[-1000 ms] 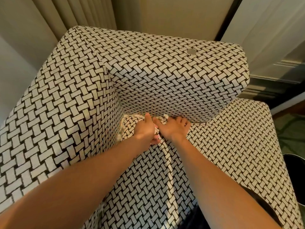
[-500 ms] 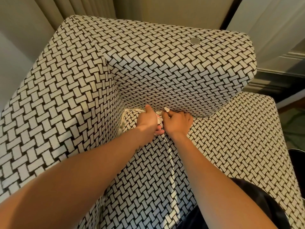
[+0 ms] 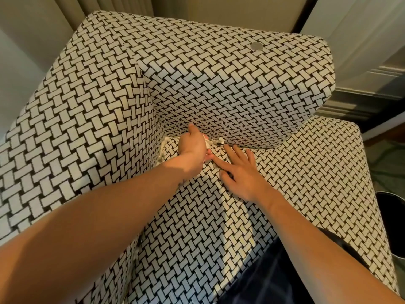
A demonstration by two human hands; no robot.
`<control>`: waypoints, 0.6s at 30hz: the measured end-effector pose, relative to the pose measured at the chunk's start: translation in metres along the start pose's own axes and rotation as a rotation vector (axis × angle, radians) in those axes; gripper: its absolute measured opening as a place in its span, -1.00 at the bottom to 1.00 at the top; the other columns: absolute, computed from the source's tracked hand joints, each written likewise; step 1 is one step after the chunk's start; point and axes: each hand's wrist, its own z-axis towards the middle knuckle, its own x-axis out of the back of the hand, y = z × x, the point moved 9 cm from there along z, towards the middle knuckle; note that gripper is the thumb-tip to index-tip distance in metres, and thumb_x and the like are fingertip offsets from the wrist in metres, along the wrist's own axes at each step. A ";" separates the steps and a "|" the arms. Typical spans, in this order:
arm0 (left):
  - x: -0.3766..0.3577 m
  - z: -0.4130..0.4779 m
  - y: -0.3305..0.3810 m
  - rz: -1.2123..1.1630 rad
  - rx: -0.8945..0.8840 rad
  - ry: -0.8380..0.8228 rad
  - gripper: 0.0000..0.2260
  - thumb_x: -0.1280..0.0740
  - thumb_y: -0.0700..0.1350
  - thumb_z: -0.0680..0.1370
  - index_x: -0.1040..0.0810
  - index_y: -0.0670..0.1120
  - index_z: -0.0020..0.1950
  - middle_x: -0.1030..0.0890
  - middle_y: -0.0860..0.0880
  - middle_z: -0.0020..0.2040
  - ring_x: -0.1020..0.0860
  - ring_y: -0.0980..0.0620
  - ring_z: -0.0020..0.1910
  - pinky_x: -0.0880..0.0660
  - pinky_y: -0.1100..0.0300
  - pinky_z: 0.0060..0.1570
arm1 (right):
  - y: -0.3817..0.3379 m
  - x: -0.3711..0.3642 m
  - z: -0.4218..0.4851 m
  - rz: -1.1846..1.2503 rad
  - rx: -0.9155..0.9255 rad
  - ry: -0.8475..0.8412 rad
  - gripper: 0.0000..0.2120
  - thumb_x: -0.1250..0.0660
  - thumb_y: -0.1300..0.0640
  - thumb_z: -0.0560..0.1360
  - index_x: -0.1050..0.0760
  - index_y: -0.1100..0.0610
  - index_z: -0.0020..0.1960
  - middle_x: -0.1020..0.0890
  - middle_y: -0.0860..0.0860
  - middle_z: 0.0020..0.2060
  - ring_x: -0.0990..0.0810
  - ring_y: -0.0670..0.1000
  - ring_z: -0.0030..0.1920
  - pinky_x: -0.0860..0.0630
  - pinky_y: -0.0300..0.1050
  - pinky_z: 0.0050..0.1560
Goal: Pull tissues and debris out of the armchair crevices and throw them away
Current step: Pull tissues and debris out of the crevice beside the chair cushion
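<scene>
I lean over the armchair (image 3: 219,88), and everything I say is placed from its back cushion, the big block ahead of me. The seat (image 3: 285,183) runs under that cushion's lower edge, and the crevice where the two meet is where the rubbish hides. To the left of the cushion the arm rises as a wall, so that corner is tight. To the right the seat lies bare, with room to sweep along. Beyond the seat's right edge I see the dark rim of a bin (image 3: 392,216), which I judge is where the rubbish goes.

My left hand (image 3: 192,145) sits at the cushion's lower left corner, clenched around a wad of tissue (image 3: 207,143), keeping what is collected together. A small crumpled scrap (image 3: 219,141) pokes out of the crevice just right of that fist, right under the cushion's edge.

My right hand (image 3: 241,170) lies flat on the seat, fingers spread and holding nothing, tips near the crevice. I think it presses the seat down to widen the gap.
</scene>
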 end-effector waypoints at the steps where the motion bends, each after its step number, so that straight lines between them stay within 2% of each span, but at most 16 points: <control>1: -0.001 0.000 0.001 -0.012 0.000 -0.006 -0.50 -0.02 0.16 0.72 -0.54 -0.21 0.20 -0.60 -0.15 -0.16 -0.55 -0.01 -0.37 -0.51 0.21 -0.48 | -0.003 -0.001 -0.003 -0.001 0.015 -0.013 -0.48 0.00 -0.05 0.69 0.07 -0.35 0.59 0.13 0.03 0.63 0.26 0.11 0.62 0.36 0.23 0.55; 3: -0.002 0.000 0.002 -0.032 -0.003 -0.016 -0.51 -0.02 0.14 0.72 -0.53 -0.22 0.24 -0.59 -0.14 -0.15 -0.53 0.01 -0.39 -0.52 0.19 -0.45 | -0.005 -0.003 -0.008 0.042 0.023 -0.023 -0.47 -0.06 -0.04 0.67 -0.01 -0.32 0.59 0.14 -0.02 0.63 0.29 0.06 0.62 0.40 0.22 0.54; 5: -0.003 0.000 0.001 -0.025 -0.005 -0.021 -0.52 -0.01 0.14 0.72 -0.51 -0.21 0.26 -0.60 -0.14 -0.12 -0.53 0.02 -0.38 -0.53 0.20 -0.45 | -0.002 0.001 -0.011 0.189 -0.003 0.006 -0.46 -0.18 0.00 0.64 -0.16 -0.29 0.57 0.05 -0.09 0.63 0.23 -0.03 0.62 0.39 0.17 0.55; 7: -0.003 -0.001 -0.001 -0.017 -0.001 -0.036 -0.52 -0.02 0.15 0.72 -0.50 -0.20 0.25 -0.61 -0.14 -0.10 -0.53 0.02 -0.36 -0.52 0.22 -0.47 | 0.006 0.010 -0.008 0.344 -0.085 0.061 -0.47 -0.26 0.06 0.61 -0.29 -0.21 0.54 -0.11 -0.14 0.61 0.07 -0.11 0.61 0.31 0.08 0.58; 9: -0.004 0.000 -0.003 -0.018 0.005 -0.045 -0.54 -0.03 0.13 0.72 -0.49 -0.20 0.27 -0.60 -0.14 -0.08 -0.52 0.03 -0.35 -0.52 0.22 -0.46 | 0.019 0.023 -0.002 0.450 -0.217 0.157 -0.53 -0.26 0.07 0.61 -0.38 -0.09 0.51 -0.31 -0.13 0.54 -0.14 -0.06 0.57 0.12 0.09 0.60; 11: -0.004 0.001 -0.004 -0.025 0.004 -0.046 -0.56 -0.04 0.11 0.72 -0.49 -0.20 0.28 -0.60 -0.13 -0.06 -0.51 0.04 -0.35 -0.52 0.21 -0.45 | 0.030 0.030 0.009 0.475 -0.333 0.229 -0.56 -0.24 -0.03 0.61 -0.44 -0.01 0.48 -0.48 -0.06 0.43 -0.35 0.01 0.47 -0.12 0.15 0.56; 14: 0.000 0.003 -0.003 -0.046 -0.008 -0.015 -0.58 -0.04 0.09 0.72 -0.50 -0.21 0.25 -0.60 -0.13 -0.06 -0.51 0.03 -0.37 -0.53 0.20 -0.45 | 0.029 0.030 0.025 0.400 -0.412 0.132 -0.35 -0.07 -0.33 0.51 -0.48 0.00 0.45 -0.66 0.00 0.13 -0.53 0.13 0.30 -0.34 0.14 0.44; 15: 0.002 0.004 -0.003 -0.059 -0.008 0.000 -0.58 -0.04 0.08 0.72 -0.51 -0.21 0.24 -0.59 -0.12 -0.08 -0.50 0.03 -0.38 -0.54 0.18 -0.44 | 0.028 0.027 0.029 0.378 -0.429 0.072 -0.35 -0.05 -0.35 0.53 -0.47 -0.01 0.45 -0.64 0.00 0.07 -0.50 0.14 0.32 -0.31 0.11 0.45; 16: 0.004 0.005 -0.004 -0.067 -0.005 0.012 -0.58 -0.03 0.08 0.72 -0.51 -0.21 0.24 -0.59 -0.12 -0.09 -0.50 0.03 -0.39 -0.54 0.18 -0.44 | 0.029 0.022 0.034 0.347 -0.459 0.005 -0.38 -0.04 -0.35 0.57 -0.46 -0.02 0.45 -0.62 0.02 0.09 -0.43 0.12 0.37 -0.23 0.09 0.48; 18: 0.006 0.008 -0.006 -0.059 0.008 0.025 -0.57 -0.03 0.08 0.72 -0.51 -0.21 0.25 -0.59 -0.13 -0.07 -0.51 0.03 -0.39 -0.49 0.22 -0.50 | 0.030 0.021 0.043 0.287 -0.521 -0.092 -0.35 0.02 -0.38 0.59 -0.49 0.00 0.41 -0.55 0.10 0.30 -0.26 0.11 0.48 -0.05 0.13 0.51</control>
